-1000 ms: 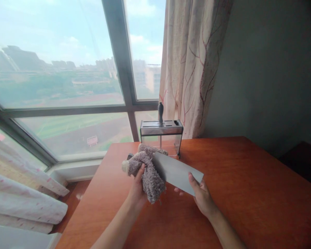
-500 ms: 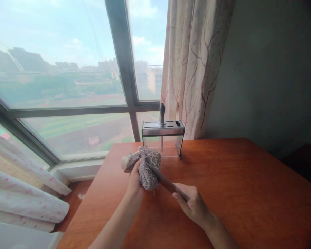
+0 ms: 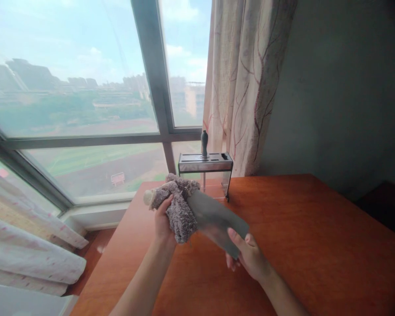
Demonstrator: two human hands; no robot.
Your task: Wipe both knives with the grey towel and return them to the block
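Observation:
A broad, flat grey cleaver blade [image 3: 217, 217] slants above the table, turned with its wide face up. My right hand [image 3: 246, 252] pinches its near right end, thumb on top and fingers beneath. My left hand [image 3: 166, 224] is closed on a fluffy grey-purple cloth [image 3: 182, 215] bunched around the other end. From the cloth's left side sticks out a pale rounded end [image 3: 148, 197], perhaps the handle; the cloth hides what joins it to the blade. Just behind stands a knife block [image 3: 206, 164] with a metal top and clear sides, a dark-handled rod [image 3: 204, 144] upright in it.
Both hands work over a reddish-brown wooden table [image 3: 299, 228]. Beyond its far left edge is a large window [image 3: 85, 166] with grey frames. A patterned curtain [image 3: 243, 87] hangs behind the knife block, and another curtain [image 3: 36, 250] is at the lower left.
The blade has turned from edge-on to showing its wide face. My right hand has shifted its grip at the blade's end. The cloth and my left hand have moved slightly left.

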